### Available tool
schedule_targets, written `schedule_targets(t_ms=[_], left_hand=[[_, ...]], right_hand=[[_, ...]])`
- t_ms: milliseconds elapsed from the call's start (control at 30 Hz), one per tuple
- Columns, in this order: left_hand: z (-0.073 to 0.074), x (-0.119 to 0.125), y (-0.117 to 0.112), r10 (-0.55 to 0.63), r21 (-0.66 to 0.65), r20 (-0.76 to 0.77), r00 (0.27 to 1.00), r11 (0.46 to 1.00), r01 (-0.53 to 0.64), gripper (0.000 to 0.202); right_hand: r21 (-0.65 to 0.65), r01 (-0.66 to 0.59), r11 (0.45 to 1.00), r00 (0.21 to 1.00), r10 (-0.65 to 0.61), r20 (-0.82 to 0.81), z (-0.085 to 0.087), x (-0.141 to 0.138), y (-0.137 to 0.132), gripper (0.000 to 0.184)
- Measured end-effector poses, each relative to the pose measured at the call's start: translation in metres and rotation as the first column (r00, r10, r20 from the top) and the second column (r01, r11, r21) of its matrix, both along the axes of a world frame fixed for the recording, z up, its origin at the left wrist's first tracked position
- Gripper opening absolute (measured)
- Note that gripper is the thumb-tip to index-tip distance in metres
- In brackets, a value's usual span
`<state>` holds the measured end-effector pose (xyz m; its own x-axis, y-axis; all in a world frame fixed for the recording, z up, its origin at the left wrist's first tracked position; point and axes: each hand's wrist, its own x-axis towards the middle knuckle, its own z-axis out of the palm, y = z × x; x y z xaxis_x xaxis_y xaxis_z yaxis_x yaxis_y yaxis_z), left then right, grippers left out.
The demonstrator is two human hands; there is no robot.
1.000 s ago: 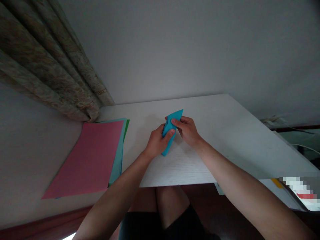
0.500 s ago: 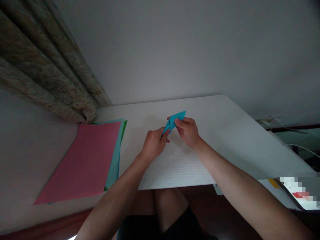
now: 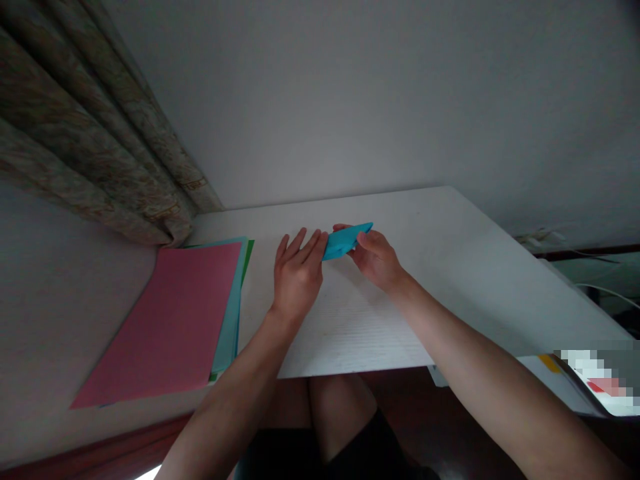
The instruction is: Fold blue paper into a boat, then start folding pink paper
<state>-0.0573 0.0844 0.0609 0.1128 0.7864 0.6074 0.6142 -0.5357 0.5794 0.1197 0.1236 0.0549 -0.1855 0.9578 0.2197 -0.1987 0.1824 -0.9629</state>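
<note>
A small piece of folded blue paper (image 3: 342,243) is held above the white table, long side slanting up to the right. My right hand (image 3: 376,257) grips its right part, thumb on top and fingers underneath. My left hand (image 3: 301,277) lies back-up against the paper's left end, fingers stretched and a little spread. Its index finger touches the paper; the left thumb is hidden, so whether it pinches the paper from below does not show.
On the table's left lies a stack of coloured sheets, a pink sheet (image 3: 165,320) on top with light blue and green ones (image 3: 247,260) under it. The white table (image 3: 450,267) meets a wall behind. A patterned curtain (image 3: 100,127) hangs at left.
My left hand has turned back-up and its fingers have straightened, where before they were curled round the paper's lower left part. The paper now lies flatter; my right hand still holds it.
</note>
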Motion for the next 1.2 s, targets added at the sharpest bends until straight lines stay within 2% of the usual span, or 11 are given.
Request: schedule_targets(t_ms=[67, 133, 167, 233, 300, 333, 433, 600, 800, 967, 1200], left_hand=[[0.000, -0.005, 0.004, 0.045, 0.030, -0.026, 0.999, 0.999, -0.044, 0.041], [-0.002, -0.010, 0.007, 0.060, 0.036, -0.058, 0.997, 0.998, -0.058, 0.041], [-0.004, -0.012, 0.009, 0.055, 0.031, -0.075, 0.996, 0.998, -0.053, 0.040], [-0.009, -0.015, 0.012, 0.040, 0.014, -0.106, 0.994, 0.999, -0.038, 0.039], [-0.014, -0.016, 0.014, 0.023, 0.002, -0.138, 0.990, 1.000, -0.023, 0.037], [-0.016, -0.017, 0.015, 0.016, 0.003, -0.156, 0.988, 1.000, -0.016, 0.035], [-0.018, -0.019, 0.016, -0.016, 0.024, -0.224, 0.974, 0.999, 0.022, 0.029], [-0.017, -0.025, 0.018, -0.120, 0.024, -0.326, 0.938, 0.990, 0.135, 0.026], [-0.016, -0.029, 0.018, -0.130, 0.062, -0.351, 0.927, 0.985, 0.161, 0.021], [-0.017, -0.032, 0.019, -0.120, 0.069, -0.328, 0.937, 0.986, 0.150, 0.016], [-0.025, -0.037, 0.024, 0.051, 0.176, -0.332, 0.942, 0.984, 0.009, 0.013]], right_hand=[[0.115, 0.130, 0.985, 0.983, -0.143, 0.115, -0.001, 0.003, 0.001, 0.055], [0.339, 0.213, 0.916, 0.909, -0.313, 0.275, -0.001, 0.005, -0.001, 0.058], [0.455, 0.188, 0.871, 0.857, -0.372, 0.357, -0.001, 0.006, -0.002, 0.055], [0.599, 0.034, 0.800, 0.746, -0.419, 0.517, 0.001, 0.007, -0.006, 0.037], [0.616, -0.129, 0.777, 0.632, -0.414, 0.655, 0.002, 0.006, -0.009, 0.018], [0.601, -0.185, 0.778, 0.578, -0.409, 0.706, 0.002, 0.005, -0.009, 0.015], [0.564, -0.285, 0.775, 0.454, -0.409, 0.791, 0.001, 0.005, -0.009, 0.022], [0.553, -0.419, 0.720, 0.330, -0.447, 0.832, 0.004, 0.008, -0.012, 0.022], [0.521, -0.491, 0.698, 0.204, -0.490, 0.848, 0.011, 0.003, -0.016, 0.027], [0.526, -0.503, 0.686, 0.199, -0.500, 0.843, 0.011, -0.003, -0.008, 0.025], [0.599, -0.405, 0.691, 0.328, -0.501, 0.800, 0.006, -0.005, -0.001, 0.019]])
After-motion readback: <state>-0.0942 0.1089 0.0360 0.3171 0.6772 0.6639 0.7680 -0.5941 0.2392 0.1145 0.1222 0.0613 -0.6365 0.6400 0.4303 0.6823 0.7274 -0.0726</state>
